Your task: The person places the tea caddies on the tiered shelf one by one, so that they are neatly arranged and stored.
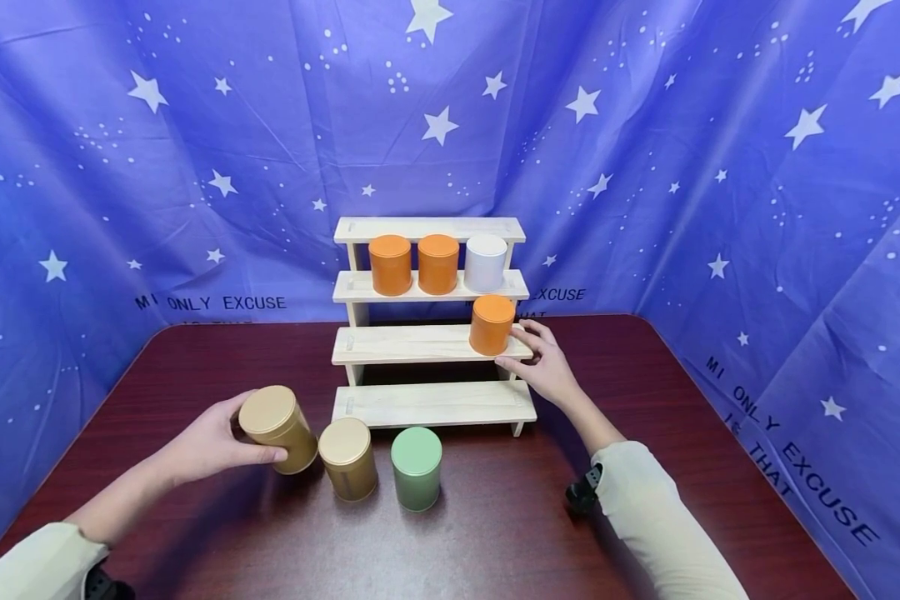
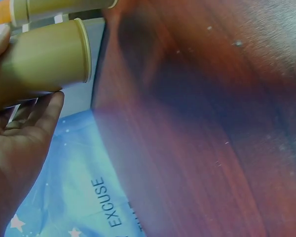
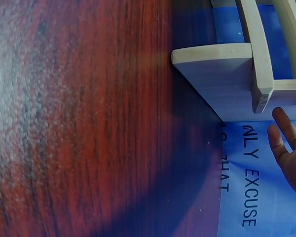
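Note:
My left hand (image 1: pixel 206 442) grips a gold tin canister (image 1: pixel 288 433), thumb across its near side; the canister is tilted. In the left wrist view the same gold canister (image 2: pixel 44 61) lies between thumb and fingers. Just right of it another gold canister (image 1: pixel 348 462) stands on the table, and a green canister (image 1: pixel 417 471) farther right. My right hand (image 1: pixel 543 362) is beside an orange canister (image 1: pixel 491 325), which stands at the right end of the second step from the bottom. Its fingers look extended, not wrapped around the canister; contact is hard to tell. The right wrist view hides this canister.
A pale wooden four-step rack (image 1: pixel 435 404) stands at the back of the dark red table (image 1: pixel 495 533). Two orange canisters (image 1: pixel 392 267) and a white canister (image 1: pixel 485 265) stand on its second step from the top. A blue star-patterned curtain (image 1: pixel 270 150) surrounds the table.

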{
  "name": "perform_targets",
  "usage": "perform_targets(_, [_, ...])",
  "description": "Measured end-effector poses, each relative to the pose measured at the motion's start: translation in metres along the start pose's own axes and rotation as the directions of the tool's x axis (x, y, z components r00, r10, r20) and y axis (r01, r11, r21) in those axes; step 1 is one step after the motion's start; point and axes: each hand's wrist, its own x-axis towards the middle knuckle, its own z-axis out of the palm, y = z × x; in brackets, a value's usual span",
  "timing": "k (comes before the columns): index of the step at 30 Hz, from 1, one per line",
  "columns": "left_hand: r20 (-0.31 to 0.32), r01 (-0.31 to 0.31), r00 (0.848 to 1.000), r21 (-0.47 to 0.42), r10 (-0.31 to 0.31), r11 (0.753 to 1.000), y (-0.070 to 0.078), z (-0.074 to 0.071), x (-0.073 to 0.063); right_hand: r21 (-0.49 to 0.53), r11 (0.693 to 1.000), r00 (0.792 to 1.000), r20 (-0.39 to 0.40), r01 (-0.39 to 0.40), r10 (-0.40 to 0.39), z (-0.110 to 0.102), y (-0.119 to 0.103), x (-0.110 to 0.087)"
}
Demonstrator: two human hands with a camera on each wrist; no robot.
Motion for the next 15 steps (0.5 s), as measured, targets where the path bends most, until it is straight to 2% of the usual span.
perform_targets(9, [-0.022, -0.025, 0.999, -0.037, 0.024, 0.999, 0.004, -0.012, 0.009, -0.011, 1.000, 1.000, -0.004, -0.002, 0.002, 0.000, 0.002, 0.000])
perform_targets(15, [-0.058, -0.013, 0.998, 0.008, 0.013, 1.000, 0.009, -0.021, 0.016, -0.011, 1.000, 1.000, -0.007, -0.008, 0.008, 0.000, 0.001, 0.000])
